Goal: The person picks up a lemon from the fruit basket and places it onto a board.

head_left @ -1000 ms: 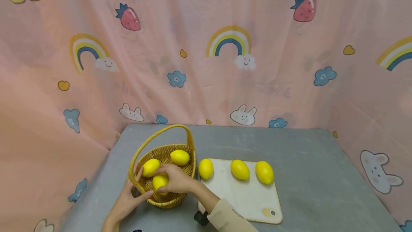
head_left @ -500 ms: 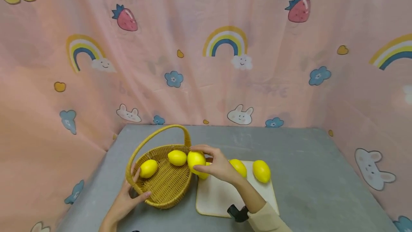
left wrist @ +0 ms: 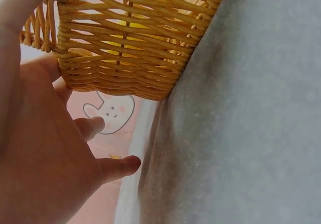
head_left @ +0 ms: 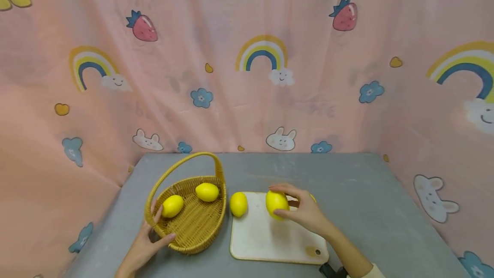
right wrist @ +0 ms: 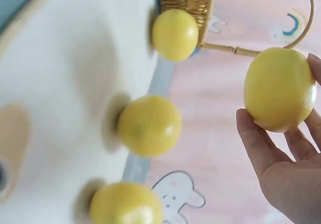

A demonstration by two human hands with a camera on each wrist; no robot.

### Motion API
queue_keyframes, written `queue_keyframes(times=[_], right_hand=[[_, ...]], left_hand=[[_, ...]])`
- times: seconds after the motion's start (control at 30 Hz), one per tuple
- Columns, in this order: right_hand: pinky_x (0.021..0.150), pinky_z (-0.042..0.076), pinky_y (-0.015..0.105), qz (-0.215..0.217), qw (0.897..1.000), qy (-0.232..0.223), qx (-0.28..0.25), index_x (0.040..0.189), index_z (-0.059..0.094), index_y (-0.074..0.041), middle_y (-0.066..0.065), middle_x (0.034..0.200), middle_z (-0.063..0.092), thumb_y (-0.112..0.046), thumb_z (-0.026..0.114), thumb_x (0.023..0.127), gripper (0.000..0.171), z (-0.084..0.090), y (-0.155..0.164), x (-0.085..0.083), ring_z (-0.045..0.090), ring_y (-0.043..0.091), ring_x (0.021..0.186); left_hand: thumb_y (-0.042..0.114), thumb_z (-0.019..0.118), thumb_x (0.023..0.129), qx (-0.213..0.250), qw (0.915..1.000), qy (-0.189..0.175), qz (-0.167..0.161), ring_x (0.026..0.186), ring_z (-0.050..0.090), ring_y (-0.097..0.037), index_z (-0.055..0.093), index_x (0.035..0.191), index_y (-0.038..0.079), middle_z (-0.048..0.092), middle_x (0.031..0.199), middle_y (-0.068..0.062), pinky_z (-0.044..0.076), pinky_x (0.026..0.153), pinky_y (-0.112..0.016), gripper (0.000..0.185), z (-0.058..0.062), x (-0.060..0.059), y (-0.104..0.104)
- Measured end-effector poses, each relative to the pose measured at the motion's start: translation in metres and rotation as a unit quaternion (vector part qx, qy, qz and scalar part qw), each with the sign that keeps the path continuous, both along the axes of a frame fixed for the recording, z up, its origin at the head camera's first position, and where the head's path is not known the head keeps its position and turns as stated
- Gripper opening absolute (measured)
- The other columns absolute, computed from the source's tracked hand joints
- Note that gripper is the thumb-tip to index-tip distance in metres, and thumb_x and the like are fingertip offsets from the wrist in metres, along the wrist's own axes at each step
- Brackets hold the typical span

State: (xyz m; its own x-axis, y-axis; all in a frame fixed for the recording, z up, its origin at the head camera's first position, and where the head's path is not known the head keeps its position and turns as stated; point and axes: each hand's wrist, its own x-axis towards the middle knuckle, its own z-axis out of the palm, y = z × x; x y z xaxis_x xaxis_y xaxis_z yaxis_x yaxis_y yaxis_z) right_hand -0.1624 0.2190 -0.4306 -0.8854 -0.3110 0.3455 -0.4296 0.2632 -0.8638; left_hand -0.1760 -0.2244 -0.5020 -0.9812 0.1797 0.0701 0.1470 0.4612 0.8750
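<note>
My right hand (head_left: 306, 214) pinches a yellow lemon (head_left: 276, 205) between thumb and fingers, raised above the white cutting board (head_left: 266, 243). In the right wrist view this held lemon (right wrist: 280, 89) is apart from three others on the board: a near one (right wrist: 125, 204), a middle one (right wrist: 149, 125) and one by the basket (right wrist: 175, 34). From the head view, my hand and its lemon mostly cover two of these. My left hand (head_left: 140, 246) grips the left rim of the wicker basket (head_left: 220, 226), thumb over the edge. Inside sit two lemons, one left (head_left: 172, 206) and one at the back (head_left: 207, 192).
The basket's tall arched handle (head_left: 181, 164) stands upright over it. A grey table (head_left: 366, 218) spreads under everything, the basket left of the board. Behind and at the sides hangs a pink printed curtain (head_left: 231, 119).
My right hand has taken a lemon out of the basket and carried it rightward over the cutting board. The left hand has kept its hold on the basket rim.
</note>
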Motion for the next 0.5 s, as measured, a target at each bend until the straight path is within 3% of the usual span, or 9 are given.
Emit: queue_keyframes(times=[0.13, 0.27, 0.33, 0.5], right_hand=[[0.083, 0.052, 0.03, -0.012, 1.0, 0.01, -0.002, 0.124, 0.06, -0.006, 0.01, 0.129, 0.054, -0.012, 0.075, 0.08, 0.047, -0.007, 0.021, 0.015, 0.054, 0.019, 0.113], [0.082, 0.051, 0.029, -0.028, 1.0, 0.008, 0.013, 0.125, 0.06, -0.009, 0.011, 0.129, 0.054, -0.011, 0.075, 0.08, 0.048, -0.015, 0.044, 0.028, 0.051, 0.006, 0.113], [0.081, 0.051, 0.029, -0.032, 0.999, -0.007, 0.02, 0.125, 0.06, -0.011, 0.013, 0.13, 0.054, -0.012, 0.075, 0.079, 0.048, -0.021, 0.054, 0.035, 0.049, 0.001, 0.113], [0.081, 0.051, 0.029, -0.031, 0.997, -0.064, 0.026, 0.126, 0.057, -0.002, 0.02, 0.131, 0.05, -0.013, 0.074, 0.081, 0.05, -0.035, 0.071, 0.048, 0.047, -0.004, 0.11]], left_hand=[[0.021, 0.073, 0.083, 0.0, 1.0, -0.003, 0.002, 0.138, -0.013, -0.041, 0.016, 0.151, 0.025, -0.012, 0.156, 0.006, 0.003, 0.094, -0.076, 0.089, 0.001, 0.0, -0.001], [0.016, 0.073, 0.083, 0.006, 0.9998, 0.018, -0.005, 0.138, -0.012, -0.041, 0.018, 0.151, 0.023, -0.01, 0.156, 0.005, 0.004, 0.094, -0.076, 0.088, 0.001, -0.002, 0.0], [0.016, 0.073, 0.083, 0.006, 0.9998, 0.017, -0.006, 0.138, -0.012, -0.041, 0.018, 0.151, 0.024, -0.01, 0.156, 0.007, 0.004, 0.094, -0.076, 0.088, 0.002, -0.002, 0.001], [0.019, 0.073, 0.083, 0.002, 1.0, 0.003, -0.003, 0.138, -0.013, -0.041, 0.017, 0.151, 0.022, -0.012, 0.156, 0.003, 0.004, 0.094, -0.076, 0.088, 0.004, 0.002, 0.002]])
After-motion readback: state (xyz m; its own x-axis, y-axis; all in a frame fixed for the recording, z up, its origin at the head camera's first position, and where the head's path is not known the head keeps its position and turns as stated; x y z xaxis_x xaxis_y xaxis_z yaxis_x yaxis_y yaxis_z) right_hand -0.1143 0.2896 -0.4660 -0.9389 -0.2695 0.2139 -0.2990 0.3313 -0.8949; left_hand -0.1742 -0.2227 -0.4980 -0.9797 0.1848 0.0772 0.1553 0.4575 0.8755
